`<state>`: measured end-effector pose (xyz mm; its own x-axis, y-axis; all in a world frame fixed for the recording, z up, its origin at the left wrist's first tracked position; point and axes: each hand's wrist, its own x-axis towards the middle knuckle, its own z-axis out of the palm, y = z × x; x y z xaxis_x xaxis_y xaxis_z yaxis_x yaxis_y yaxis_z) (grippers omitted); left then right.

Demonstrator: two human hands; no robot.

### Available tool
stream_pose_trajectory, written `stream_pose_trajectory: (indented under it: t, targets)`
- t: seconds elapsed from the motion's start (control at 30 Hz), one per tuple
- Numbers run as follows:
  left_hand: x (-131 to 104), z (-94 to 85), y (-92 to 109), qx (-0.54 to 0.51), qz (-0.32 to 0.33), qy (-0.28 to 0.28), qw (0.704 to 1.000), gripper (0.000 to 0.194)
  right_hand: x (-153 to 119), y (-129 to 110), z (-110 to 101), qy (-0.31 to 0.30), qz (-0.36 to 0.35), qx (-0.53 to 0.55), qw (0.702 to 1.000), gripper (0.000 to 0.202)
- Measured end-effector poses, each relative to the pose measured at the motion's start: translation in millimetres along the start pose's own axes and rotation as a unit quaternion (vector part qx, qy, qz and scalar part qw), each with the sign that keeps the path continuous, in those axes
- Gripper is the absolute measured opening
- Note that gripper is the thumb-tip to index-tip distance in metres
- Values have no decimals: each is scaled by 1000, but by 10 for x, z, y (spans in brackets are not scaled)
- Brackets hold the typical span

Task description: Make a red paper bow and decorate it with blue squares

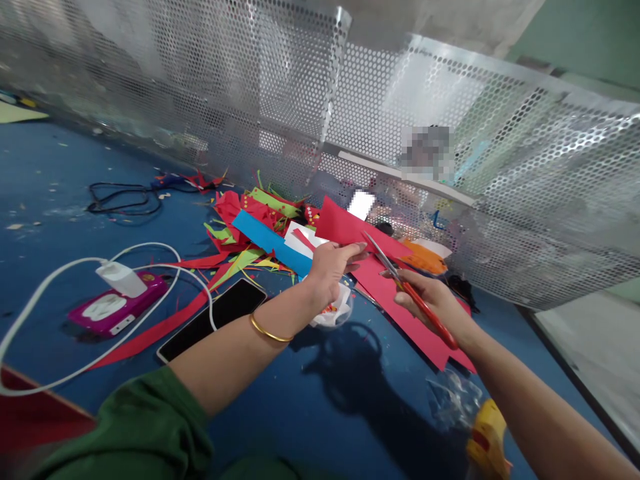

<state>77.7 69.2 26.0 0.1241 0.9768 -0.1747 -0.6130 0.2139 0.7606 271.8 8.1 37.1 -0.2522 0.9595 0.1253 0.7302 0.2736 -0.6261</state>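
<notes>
My right hand (430,300) is closed round red-handled scissors (423,307), whose blades point up and left over red paper sheets (400,307) on the blue table (300,413). Left of the blades, my left hand (335,267) has its thumb and fingers brought together toward the red paper; whatever lies between the fingertips is too small to make out. Under that hand stands a clear bowl (345,313) with white paper and small bits inside. A blue strip (270,241) and a white paper piece (300,239) lie just beyond my left hand.
Red and green scraps (230,207) are heaped at the back. A black phone (215,320), a purple power strip (123,307) and a white cable are at left. A yellow tool (487,440) is at lower right. A perforated metal screen (280,87) rises behind.
</notes>
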Motion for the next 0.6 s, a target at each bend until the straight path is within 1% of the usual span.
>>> stream_pose_trajectory:
  t: [0.13, 0.3, 0.6]
  targets:
    - [19, -5, -3, 4, 0, -1, 1000, 12, -9, 14, 9, 6, -11, -3, 1000, 50]
    - [34, -14, -3, 15, -3, -3, 1000, 12, -27, 24, 25, 20, -7, -14, 1000, 52]
    - [34, -19, -7, 31, -11, 4, 999, 15, -45, 93, 2, 48, -22, -85, 995, 49]
